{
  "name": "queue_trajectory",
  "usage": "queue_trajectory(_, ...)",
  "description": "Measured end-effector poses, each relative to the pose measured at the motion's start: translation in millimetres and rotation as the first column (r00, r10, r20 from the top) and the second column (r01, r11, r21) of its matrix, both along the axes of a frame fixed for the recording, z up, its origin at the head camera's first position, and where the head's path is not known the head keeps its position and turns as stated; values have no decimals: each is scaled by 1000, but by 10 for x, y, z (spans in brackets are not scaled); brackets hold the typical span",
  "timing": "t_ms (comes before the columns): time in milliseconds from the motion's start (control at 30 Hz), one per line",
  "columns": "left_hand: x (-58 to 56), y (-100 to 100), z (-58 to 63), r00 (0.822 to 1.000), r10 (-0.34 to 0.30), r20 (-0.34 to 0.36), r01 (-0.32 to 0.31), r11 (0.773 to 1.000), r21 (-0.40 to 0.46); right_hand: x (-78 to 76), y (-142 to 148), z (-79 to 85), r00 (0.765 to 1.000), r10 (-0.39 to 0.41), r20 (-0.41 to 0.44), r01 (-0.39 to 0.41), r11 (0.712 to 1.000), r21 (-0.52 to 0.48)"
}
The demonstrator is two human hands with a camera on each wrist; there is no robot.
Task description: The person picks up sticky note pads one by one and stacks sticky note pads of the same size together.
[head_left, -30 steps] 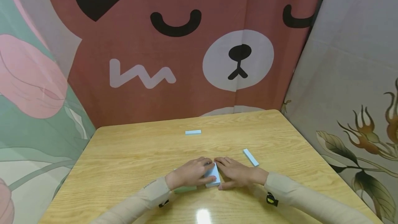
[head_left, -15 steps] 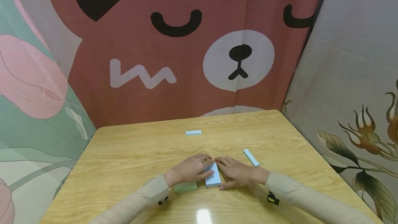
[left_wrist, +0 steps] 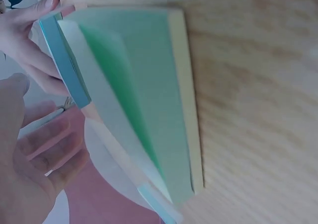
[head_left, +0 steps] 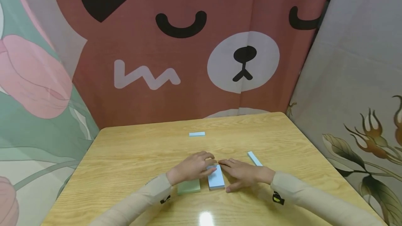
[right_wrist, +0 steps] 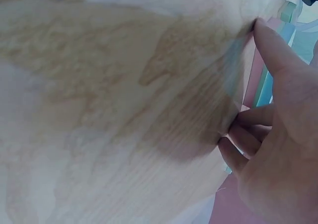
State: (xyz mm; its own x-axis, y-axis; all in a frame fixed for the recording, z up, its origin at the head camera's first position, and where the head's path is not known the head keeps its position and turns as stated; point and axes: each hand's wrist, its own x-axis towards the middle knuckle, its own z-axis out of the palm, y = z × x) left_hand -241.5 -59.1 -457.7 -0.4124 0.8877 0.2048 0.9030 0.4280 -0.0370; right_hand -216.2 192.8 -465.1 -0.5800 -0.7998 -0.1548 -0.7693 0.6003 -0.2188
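Observation:
A blue sticky-note pad lies flat on the table between the two hands. My left hand is over its left side, thumb across the pad's upper part and fingers loosely spread. My right hand lies along the pad's right side, fingertips at the far corner and thumb just off the near corner. In the right wrist view, the thumb and fingertips rest on the table. Under the left wrist lies a green sticky-note pad, partly hidden in the head view by that hand.
One light blue strip lies toward the back of the wooden table. Another blue strip lies behind the right hand, partly covered by it. A bear-print curtain hangs at the table's back edge.
My left hand has drawn up and back, so more of the blue and green pads shows. The right thumb has shifted slightly away from the blue pad's near corner.

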Motion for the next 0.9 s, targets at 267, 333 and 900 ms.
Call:
queue_trajectory(267, -120, -50, 70, 998, 56, -28, -55, 998, 12, -13, 44, 56, 987, 88, -132, -87, 996, 14)
queue_trajectory(333, -165, -69, 79, 997, 70, -31, -69, 997, 28, -16, 59, 72, 980, 108, -168, -107, 994, 17)
queue_trajectory(900, -401, -141, 56, 990, 132, -50, -128, 989, 77, -126, 177, 76, 925, 170, -340, -189, 982, -21)
